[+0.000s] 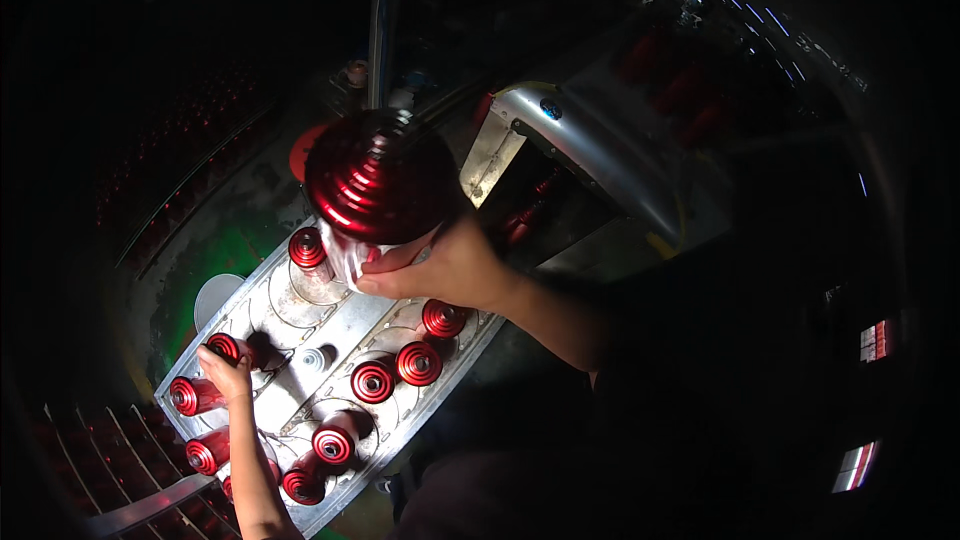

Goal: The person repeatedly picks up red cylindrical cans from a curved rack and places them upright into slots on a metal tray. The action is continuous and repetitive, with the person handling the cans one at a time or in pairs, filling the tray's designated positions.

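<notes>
My right hand (440, 270) is raised close to the camera, its fingers wrapped round the pale lower part of a shiny red piece (375, 185). That piece has a stepped, ring-ribbed conical top. Lower left, my left hand (229, 372) has its fingers on a similar small red ribbed piece (222, 346) at the edge of a pale metal tray (375, 290). Several more stand or lean on the tray, among them a red ribbed piece (372, 381) near the middle and another red ribbed piece (307, 247) at its far end. Their lower parts look clear to pinkish.
Wire rings mark the tray, and a small whitish round fitting (315, 358) stands at its middle. Beyond it is a curved silver metal housing (590, 155) with an opening. A vertical metal post (378, 35) rises behind. Racks of red pieces (190, 150) lie in the dark left.
</notes>
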### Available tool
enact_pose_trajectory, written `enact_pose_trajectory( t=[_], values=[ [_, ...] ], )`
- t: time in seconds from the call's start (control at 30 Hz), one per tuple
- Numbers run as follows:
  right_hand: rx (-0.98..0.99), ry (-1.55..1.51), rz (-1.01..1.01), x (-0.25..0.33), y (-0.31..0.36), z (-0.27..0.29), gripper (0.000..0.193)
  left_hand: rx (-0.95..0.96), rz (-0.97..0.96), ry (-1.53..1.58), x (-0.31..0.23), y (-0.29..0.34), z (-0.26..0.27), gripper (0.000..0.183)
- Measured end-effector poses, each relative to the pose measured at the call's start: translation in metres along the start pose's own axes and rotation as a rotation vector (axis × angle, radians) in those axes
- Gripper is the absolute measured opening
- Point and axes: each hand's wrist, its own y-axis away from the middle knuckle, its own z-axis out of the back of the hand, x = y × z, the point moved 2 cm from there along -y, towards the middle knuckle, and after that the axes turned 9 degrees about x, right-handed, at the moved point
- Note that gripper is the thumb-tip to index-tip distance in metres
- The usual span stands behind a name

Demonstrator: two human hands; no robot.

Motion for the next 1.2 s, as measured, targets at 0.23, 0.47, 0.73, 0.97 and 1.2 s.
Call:
enact_pose_trajectory(
  t=[0.23,0.47,0.73,0.97,1.2],
  values=[
    [-0.514,0.422,-0.146,0.045,0.027,0.184,0.060,0.058,0.310,-0.113,-0.001,0.050,0.065,0.114],
    [-1.105,1.191,-0.088,0.005,0.048,0.390,0.102,0.152,-0.116,0.437,-0.076,0.100,0.171,0.083],
    [-1.202,1.156,-0.199,-0.014,0.062,0.471,0.115,0.070,0.126,0.608,-0.028,0.189,0.252,0.061],
    [-1.016,0.850,-0.125,0.015,0.034,0.352,0.068,-0.040,0.145,0.790,0.009,0.282,0.303,0.060],
    [-0.477,0.735,0.252,0.122,0.064,0.029,0.042,-0.036,0.253,0.936,0.067,0.388,0.396,0.047]
  ],
)
